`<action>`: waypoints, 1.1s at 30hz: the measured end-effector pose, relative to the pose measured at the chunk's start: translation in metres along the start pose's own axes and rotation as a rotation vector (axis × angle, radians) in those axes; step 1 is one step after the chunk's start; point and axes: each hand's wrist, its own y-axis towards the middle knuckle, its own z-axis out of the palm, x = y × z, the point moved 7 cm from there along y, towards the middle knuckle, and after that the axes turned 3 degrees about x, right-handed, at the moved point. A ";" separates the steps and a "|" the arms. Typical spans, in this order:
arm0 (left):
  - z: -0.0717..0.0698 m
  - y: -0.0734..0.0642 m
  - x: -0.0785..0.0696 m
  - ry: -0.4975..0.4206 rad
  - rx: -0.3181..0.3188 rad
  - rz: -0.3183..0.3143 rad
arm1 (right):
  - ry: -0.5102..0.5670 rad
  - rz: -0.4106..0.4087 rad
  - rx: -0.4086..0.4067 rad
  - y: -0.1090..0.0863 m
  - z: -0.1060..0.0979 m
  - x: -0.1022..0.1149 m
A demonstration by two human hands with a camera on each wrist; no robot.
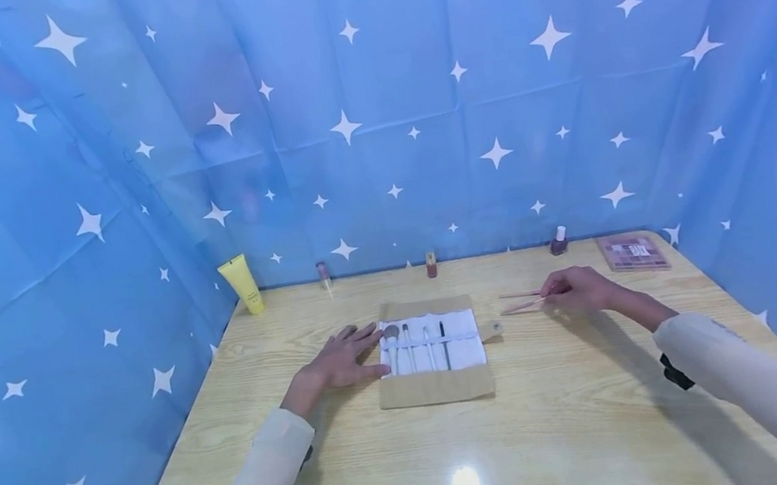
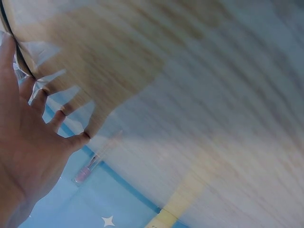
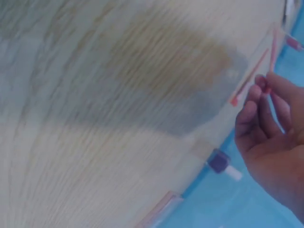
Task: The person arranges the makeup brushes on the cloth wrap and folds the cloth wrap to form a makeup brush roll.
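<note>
An unfolded tan brush roll [image 1: 437, 388] with a white lining lies mid-table, several makeup brushes [image 1: 392, 344] tucked under its band. My left hand [image 1: 345, 358] is spread at its left edge, fingertips and thumb touching it. To the right of the roll, my right hand [image 1: 575, 290] pinches a slim pink stick [image 3: 272, 59] between thumb and fingers; its exact kind is unclear. Beside it shows a second thin pink line [image 3: 251, 75], and I cannot tell whether that is another stick or a reflection. The roll's strap [image 1: 492, 331] sticks out to the right.
Along the back edge stand a yellow tube [image 1: 243, 285], a clear tube with a mauve cap [image 1: 324, 275], a small reddish bottle [image 1: 432, 265] and a dark nail polish bottle [image 1: 559, 241]. A flat palette [image 1: 633, 253] lies back right. Blue star-patterned curtains [image 1: 406, 150] surround the glossy wooden table.
</note>
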 end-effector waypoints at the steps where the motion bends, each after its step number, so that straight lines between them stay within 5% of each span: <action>1: 0.000 0.000 0.000 0.003 0.001 0.000 | 0.026 0.010 -0.002 0.000 -0.001 0.002; 14: -0.001 -0.001 -0.001 0.003 0.014 -0.001 | 0.322 0.168 0.012 0.008 -0.013 0.020; 33: -0.001 0.000 -0.001 -0.012 0.000 0.006 | 0.398 0.169 -0.008 0.029 -0.018 0.050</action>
